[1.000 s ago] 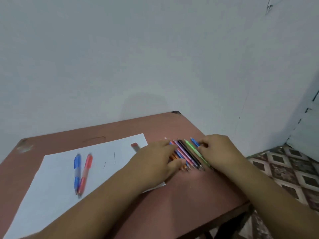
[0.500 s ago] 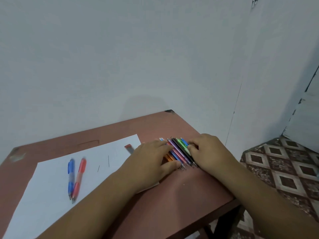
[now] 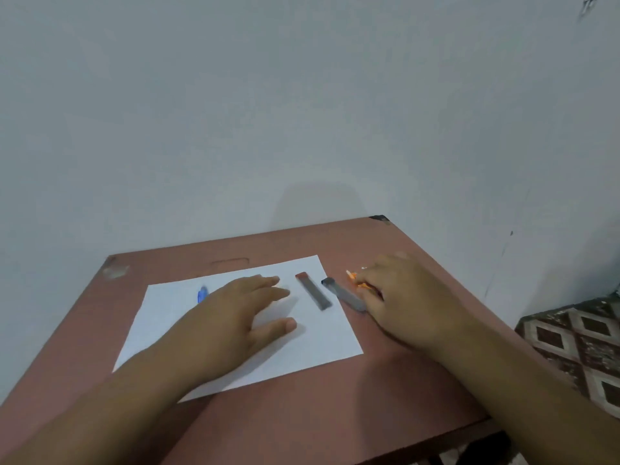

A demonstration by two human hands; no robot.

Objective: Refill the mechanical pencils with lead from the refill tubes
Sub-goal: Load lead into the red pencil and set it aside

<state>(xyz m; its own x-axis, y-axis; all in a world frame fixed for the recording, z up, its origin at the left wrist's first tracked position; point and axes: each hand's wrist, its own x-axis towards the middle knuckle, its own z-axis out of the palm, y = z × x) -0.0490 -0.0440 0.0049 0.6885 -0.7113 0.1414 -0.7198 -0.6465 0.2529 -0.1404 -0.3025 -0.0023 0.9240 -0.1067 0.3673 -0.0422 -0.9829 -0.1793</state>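
Observation:
A white paper sheet (image 3: 302, 344) lies on the reddish-brown table (image 3: 335, 414). My left hand (image 3: 231, 317) hovers or rests flat over the sheet with straight fingers and holds nothing. A blue mechanical pencil (image 3: 202, 293) peeks out beyond it. A grey refill tube with a red cap (image 3: 313, 290) lies on the sheet. A second grey tube with a dark cap (image 3: 343, 294) lies at the sheet's right edge. My right hand (image 3: 409, 300) sits just right of that tube. Its fingers curl onto an orange pencil (image 3: 355, 279). The other pencils are hidden under this hand.
A pale wall stands right behind the table's far edge. The table's right edge (image 3: 469, 313) drops to a patterned tile floor (image 3: 577, 344). Its front edge runs close below my forearms.
My left hand has left the pencil bundle and moved left over the paper, uncovering the two refill tubes. My right hand stays on the pencils, fingers now curled on the orange one.

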